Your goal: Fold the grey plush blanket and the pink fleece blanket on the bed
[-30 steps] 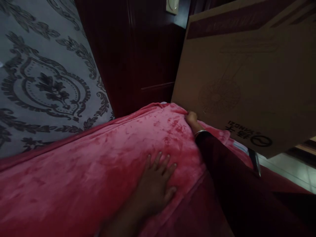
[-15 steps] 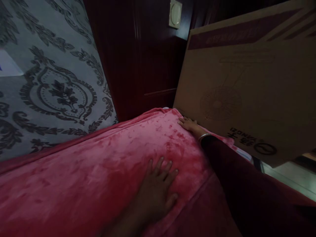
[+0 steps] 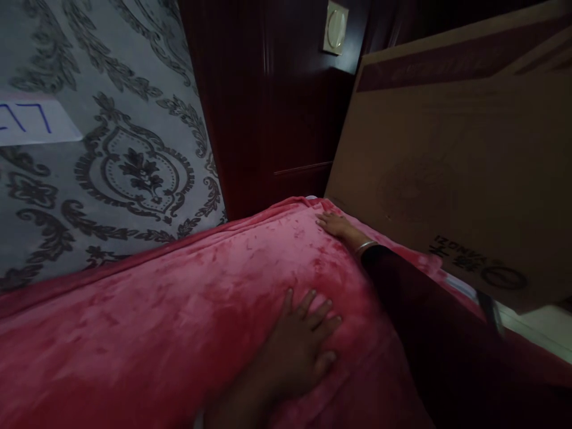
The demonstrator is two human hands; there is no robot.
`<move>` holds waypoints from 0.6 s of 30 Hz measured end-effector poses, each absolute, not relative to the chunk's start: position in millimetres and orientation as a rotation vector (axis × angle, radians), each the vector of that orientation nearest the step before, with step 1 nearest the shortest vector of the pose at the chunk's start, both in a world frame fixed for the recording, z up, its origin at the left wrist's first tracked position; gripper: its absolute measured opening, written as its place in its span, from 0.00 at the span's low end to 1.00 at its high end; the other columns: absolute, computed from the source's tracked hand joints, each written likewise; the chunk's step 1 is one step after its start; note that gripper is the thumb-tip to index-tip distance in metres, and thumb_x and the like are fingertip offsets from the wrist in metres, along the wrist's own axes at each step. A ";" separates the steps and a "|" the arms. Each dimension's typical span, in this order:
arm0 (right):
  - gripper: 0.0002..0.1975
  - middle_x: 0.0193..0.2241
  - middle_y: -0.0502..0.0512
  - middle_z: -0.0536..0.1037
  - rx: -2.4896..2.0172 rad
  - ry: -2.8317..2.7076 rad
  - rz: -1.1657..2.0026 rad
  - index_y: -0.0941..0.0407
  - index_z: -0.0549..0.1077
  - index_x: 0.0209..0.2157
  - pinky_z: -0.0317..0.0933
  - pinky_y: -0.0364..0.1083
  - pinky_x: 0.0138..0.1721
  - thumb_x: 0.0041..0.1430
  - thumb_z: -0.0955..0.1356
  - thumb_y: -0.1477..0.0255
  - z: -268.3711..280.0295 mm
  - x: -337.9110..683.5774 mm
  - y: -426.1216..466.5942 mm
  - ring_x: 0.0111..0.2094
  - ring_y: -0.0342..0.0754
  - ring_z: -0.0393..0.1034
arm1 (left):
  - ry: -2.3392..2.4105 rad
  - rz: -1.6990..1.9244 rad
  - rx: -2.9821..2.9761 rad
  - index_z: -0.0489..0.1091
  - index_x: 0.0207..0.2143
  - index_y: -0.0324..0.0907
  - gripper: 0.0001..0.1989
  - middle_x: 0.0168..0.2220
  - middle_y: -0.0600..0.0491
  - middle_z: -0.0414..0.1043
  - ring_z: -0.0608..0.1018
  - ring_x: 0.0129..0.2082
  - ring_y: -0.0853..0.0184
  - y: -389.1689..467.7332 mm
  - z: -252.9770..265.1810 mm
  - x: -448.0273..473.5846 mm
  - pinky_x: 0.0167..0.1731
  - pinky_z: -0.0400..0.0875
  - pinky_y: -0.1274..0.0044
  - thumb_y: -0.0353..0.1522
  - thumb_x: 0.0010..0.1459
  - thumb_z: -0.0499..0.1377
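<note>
A plush pink-red blanket [image 3: 187, 298] spreads over a bed-like surface across the lower part of the view. My left hand [image 3: 297, 345] lies flat on it near the middle, fingers spread. Farther off, my right hand [image 3: 337, 226] rests on the blanket close to its far right corner, with the fingers stretched out and a bangle at the wrist. Neither hand grips anything. My dark right sleeve [image 3: 415, 322] hides part of the blanket's right side.
A large cardboard box [image 3: 429, 167] leans along the right side. Behind the far edge stands a dark red wooden panel [image 3: 259, 131] with a pale switch plate [image 3: 335, 28]. Patterned wallpaper [image 3: 147, 167] covers the left wall, bearing a white paper [image 3: 40, 122]. Pale floor [image 3: 536, 325] shows at lower right.
The view has turned slightly left, so the surroundings appear farther right. My right hand has slid a little inward over the blanket, away from the box. My left hand remains flat.
</note>
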State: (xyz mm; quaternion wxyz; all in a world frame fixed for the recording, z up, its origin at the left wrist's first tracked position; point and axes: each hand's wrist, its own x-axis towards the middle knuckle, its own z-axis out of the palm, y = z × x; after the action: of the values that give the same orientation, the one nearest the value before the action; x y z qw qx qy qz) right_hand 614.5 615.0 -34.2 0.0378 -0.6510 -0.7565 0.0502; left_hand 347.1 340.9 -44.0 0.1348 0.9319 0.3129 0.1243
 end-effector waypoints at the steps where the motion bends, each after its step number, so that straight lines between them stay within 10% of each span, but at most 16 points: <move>1: 0.32 0.74 0.58 0.53 -1.994 -2.332 0.158 0.49 0.56 0.74 0.47 0.68 0.70 0.75 0.53 0.53 -35.6 617.9 602.9 0.74 0.61 0.46 | 0.901 0.373 2.698 0.53 0.73 0.57 0.31 0.74 0.54 0.54 0.50 0.75 0.51 341.7 -45.3 347.2 0.71 0.34 0.41 0.44 0.69 0.54; 18: 0.30 0.74 0.58 0.54 -2.176 -1.979 0.089 0.48 0.59 0.72 0.44 0.65 0.71 0.74 0.57 0.55 -60.9 705.9 443.9 0.74 0.60 0.44 | 0.966 0.364 2.843 0.60 0.70 0.53 0.28 0.72 0.52 0.58 0.56 0.74 0.50 353.0 -52.7 356.7 0.70 0.40 0.41 0.39 0.70 0.53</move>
State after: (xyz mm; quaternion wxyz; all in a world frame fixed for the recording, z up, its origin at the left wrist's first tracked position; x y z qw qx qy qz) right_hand 705.9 443.9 -60.9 0.0994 -0.7358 -0.6692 0.0303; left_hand 356.7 353.0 -52.7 0.0583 0.9383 0.3189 0.1201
